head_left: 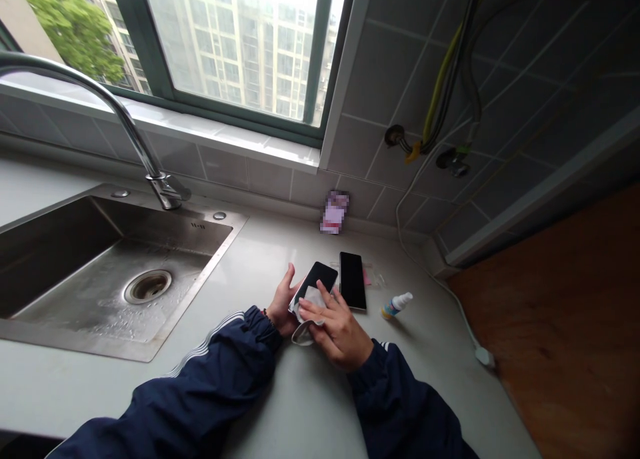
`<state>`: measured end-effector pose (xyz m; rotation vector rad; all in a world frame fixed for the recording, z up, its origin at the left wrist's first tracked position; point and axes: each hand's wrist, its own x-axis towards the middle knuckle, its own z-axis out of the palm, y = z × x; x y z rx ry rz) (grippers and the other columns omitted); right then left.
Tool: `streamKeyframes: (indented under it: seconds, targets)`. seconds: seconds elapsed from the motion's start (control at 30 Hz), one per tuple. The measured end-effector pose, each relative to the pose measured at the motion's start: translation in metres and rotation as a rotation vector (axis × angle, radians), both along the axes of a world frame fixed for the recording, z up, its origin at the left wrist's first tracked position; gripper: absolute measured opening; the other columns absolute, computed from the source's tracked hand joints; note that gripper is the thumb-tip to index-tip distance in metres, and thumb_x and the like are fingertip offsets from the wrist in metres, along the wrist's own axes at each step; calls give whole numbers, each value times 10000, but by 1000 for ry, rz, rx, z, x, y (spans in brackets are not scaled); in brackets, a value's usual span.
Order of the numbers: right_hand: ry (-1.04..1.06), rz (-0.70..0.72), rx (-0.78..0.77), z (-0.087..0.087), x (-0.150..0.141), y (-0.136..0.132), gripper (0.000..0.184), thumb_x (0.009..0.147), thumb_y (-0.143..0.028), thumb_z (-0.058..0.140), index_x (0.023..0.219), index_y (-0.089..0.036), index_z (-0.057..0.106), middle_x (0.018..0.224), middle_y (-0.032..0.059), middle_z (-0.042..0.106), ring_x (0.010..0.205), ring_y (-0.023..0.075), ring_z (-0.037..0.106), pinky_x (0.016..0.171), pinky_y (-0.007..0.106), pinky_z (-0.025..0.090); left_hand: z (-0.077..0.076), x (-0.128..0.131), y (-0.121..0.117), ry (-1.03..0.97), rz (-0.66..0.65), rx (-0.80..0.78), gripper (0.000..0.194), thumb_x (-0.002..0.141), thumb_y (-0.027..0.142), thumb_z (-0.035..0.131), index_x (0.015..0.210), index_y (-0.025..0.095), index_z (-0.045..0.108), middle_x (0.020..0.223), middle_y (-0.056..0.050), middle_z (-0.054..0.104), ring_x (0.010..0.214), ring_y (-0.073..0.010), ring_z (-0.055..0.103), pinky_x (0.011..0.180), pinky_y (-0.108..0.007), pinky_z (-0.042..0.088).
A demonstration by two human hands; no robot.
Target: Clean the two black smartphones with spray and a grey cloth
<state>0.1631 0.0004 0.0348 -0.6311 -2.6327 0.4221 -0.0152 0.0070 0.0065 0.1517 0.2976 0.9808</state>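
Observation:
My left hand point(283, 309) grips a smartphone point(323, 273) from its left side and beneath, thumb raised off the edge. The phone's dark screen faces up, tilted over the counter. Against the lower part of that screen, my right hand point(343, 332) presses a whitish cloth point(315, 296) under its fingers; a loose fold of the cloth hangs below. Just right of my hands, a second black phone point(353, 280) lies flat on the counter. Further right stands a small white spray bottle point(397, 305) with a coloured label.
On the left, a steel sink point(165, 342) with water drops is set into the pale counter point(200, 386), beneath a curved faucet point(135, 136). A pixelated pink item point(335, 212) leans near the tiled wall. A white cable point(457, 302) runs down the right side to a plug.

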Motion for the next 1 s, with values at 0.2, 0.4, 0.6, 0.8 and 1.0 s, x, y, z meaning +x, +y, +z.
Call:
streamKeyframes:
  seconds: [0.2,0.4,0.6,0.8,1.0]
  targets:
    - [21,-243,32,-8,16,27,404,1041,-313,410,1420,-295,550,1475,8,532,1533,287,161,1195,660,158,2,-1,-4,94,-98,91,818,872,784,357,1435,200,468,968,-158,726,719,-300,718,583,-430,576]
    - [152,-478,48,-18,28,47,407,1047,-328,384,1405,-305,576,1460,-5,551,1527,291,196,1207,620,194,8,-1,-7,93,-228,137,893,854,821,295,1500,212,387,1081,-224,705,858,-343,724,614,-454,588]
    - [348,-503,39,-13,24,41,364,1017,-318,461,1328,-273,646,1443,30,572,1485,281,324,1188,565,293,13,-3,-7,86,-208,97,904,844,818,344,1484,184,410,1073,-213,699,780,-321,715,583,-447,587]
    - [663,-686,-21,-5,26,42,279,974,-359,548,1129,-236,744,1179,83,722,1131,258,659,1011,445,502,19,-4,-9,140,-179,117,894,870,806,291,1444,139,447,1063,-213,697,837,-323,705,605,-422,581]
    - [718,-763,-22,-9,27,42,239,916,-417,631,984,-221,749,956,64,708,857,217,664,777,334,530,19,-3,-11,150,-188,139,895,877,803,267,1459,143,430,1090,-213,692,856,-318,702,615,-417,584]
